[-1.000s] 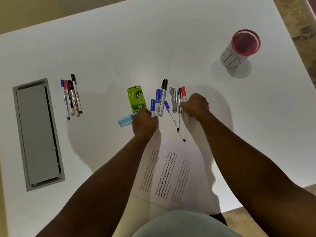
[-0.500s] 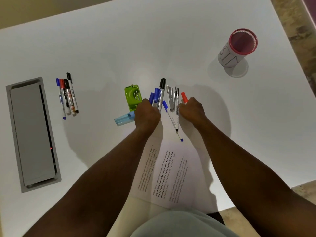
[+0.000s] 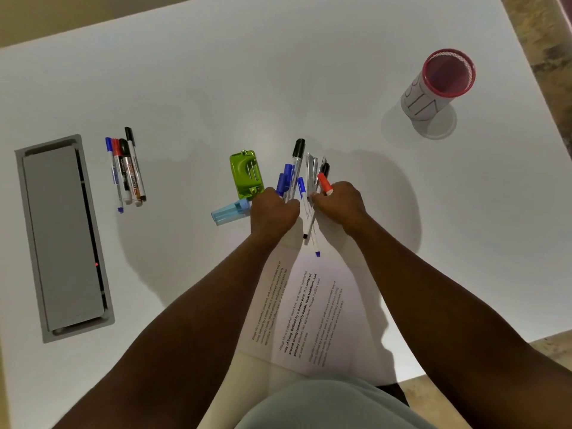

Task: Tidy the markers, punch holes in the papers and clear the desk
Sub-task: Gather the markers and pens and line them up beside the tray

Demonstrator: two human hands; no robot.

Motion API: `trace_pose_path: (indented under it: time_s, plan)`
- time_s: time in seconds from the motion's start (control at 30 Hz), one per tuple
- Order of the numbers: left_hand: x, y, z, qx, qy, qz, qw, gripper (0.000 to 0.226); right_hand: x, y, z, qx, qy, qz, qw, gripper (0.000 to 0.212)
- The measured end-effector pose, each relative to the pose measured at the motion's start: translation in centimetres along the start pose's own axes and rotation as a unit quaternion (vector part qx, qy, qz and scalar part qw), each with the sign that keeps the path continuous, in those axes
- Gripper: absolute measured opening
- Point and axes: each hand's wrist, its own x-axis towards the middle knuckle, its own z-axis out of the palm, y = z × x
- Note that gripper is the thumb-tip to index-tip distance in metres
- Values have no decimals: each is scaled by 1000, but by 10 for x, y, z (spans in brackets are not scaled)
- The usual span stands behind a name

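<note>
Two hands gather loose markers at the middle of a white desk (image 3: 278, 72).

The left hand (image 3: 274, 212) curls round blue and black-capped markers (image 3: 291, 178); the right hand (image 3: 339, 202) grips a red-capped marker (image 3: 324, 183). A green hole punch (image 3: 246, 171) lies just left, printed papers (image 3: 312, 308) lie nearer the person, four more markers (image 3: 125, 168) lie well left, and a red-rimmed pen cup (image 3: 439, 85) stands far right.

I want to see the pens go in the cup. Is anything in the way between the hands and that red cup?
Nothing visible blocks the way. The left hand and right hand grip pens near the middle of the desk. The red cup stands upright far right, with only bare desk between.
</note>
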Motion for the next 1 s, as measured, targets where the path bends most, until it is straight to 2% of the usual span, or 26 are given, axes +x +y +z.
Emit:
trace_pose_path:
  time_s: [0.17, 0.27, 0.37, 0.47, 0.57, 0.67, 0.73, 0.83, 1.0]
  plan:
    - [-16, -9, -9, -72, -4, -8, 997, 12, 1, -3, -2, 55, -36, 37, 997, 46]
    - [-25, -21, -25, -121, -10, -5, 993, 17, -6, -7, -12, 74, -12, 8, 997, 32]
    - [-33, -39, -51, -117, 9, 16, 993, 19, -19, -17, -22, 121, -12, -25, 992, 20]
    - [-35, -61, -79, -152, 28, 16, 988, 15, -32, -37, -19, 178, -76, -14, 981, 17]
    - [-33, -84, -108, -246, 33, -8, 969, 9, -44, -63, -2, 235, -162, -11, 958, 17]
    - [-21, -106, -140, -364, 36, -72, 928, 13, -55, -95, 23, 199, -229, -50, 952, 21]
    - [-9, -121, -160, -403, 43, -109, 908, 19, -61, -119, 42, 182, -257, -68, 947, 20]
    - [17, -141, -188, -381, 61, -147, 911, 28, -64, -156, 68, 178, -272, -92, 941, 18]
    - [68, -169, -229, -300, 92, -157, 936, 35, -42, -212, 120, 122, -204, -129, 963, 24]
